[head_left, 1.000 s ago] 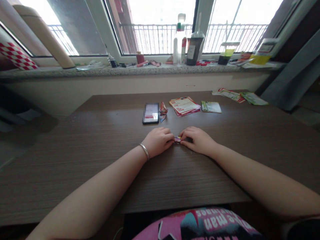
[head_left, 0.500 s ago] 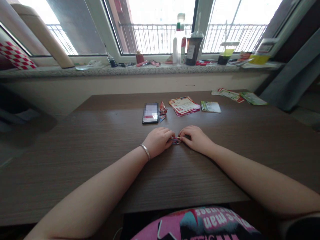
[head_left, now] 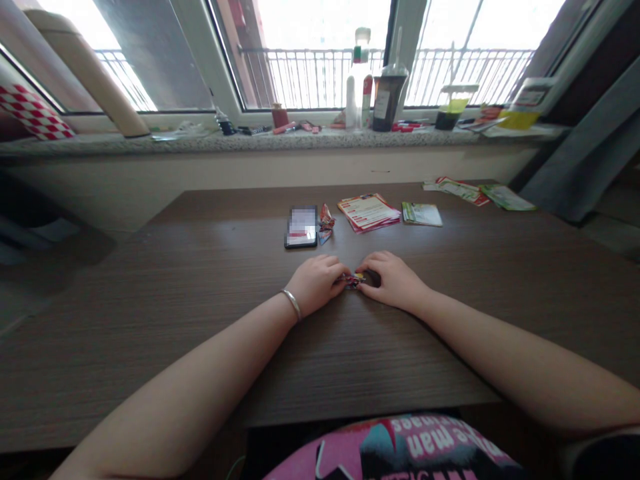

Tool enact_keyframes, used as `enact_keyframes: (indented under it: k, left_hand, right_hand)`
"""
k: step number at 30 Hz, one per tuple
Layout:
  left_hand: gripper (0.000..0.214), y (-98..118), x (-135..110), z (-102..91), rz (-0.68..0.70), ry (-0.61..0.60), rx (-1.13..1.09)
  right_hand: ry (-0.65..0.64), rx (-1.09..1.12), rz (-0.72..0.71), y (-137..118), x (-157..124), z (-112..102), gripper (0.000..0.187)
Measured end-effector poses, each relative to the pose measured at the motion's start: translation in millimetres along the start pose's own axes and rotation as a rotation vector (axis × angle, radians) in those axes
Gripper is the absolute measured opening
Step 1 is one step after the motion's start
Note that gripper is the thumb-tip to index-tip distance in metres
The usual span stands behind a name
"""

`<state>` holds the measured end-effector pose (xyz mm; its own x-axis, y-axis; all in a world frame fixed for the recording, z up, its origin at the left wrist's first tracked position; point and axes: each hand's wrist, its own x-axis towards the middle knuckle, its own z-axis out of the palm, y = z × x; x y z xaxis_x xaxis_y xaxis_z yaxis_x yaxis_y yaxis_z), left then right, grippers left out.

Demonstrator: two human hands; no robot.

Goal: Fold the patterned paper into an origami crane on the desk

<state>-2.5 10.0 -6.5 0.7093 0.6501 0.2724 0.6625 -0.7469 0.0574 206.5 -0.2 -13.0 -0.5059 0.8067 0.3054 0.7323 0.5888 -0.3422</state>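
Colourful piece (head_left: 354, 282): phone's (head_left: 301, 228) near side, bunchier; mid-handling, I judge.
Left hand (head_left: 319, 283): fingers pinch it.
Right hand (head_left: 394, 279): fingers wider apart, grip unclear.

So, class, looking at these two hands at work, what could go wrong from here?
The small colourful scrap between the left hand and the right hand might slip, with little to grip.
The phone lies just beyond the left hand, so a forward move could nudge it.
The crumpled scrap close beside the phone might be knocked too.
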Motion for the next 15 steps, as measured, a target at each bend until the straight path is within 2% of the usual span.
enact_keyframes:
  k: [10, 15]
  left_hand:
    - [0.009, 4.7, -0.5, -3.6, -0.022, 0.015, -0.032]
    - [0.013, 6.8, -0.7, -4.9, -0.017, 0.024, -0.01]
  right_hand:
    - [0.015, 0.013, 0.004, -1.1, -1.5, -0.1, 0.017]
    - [0.009, 0.009, -0.002, -2.6, -1.9, -0.8, 0.012]
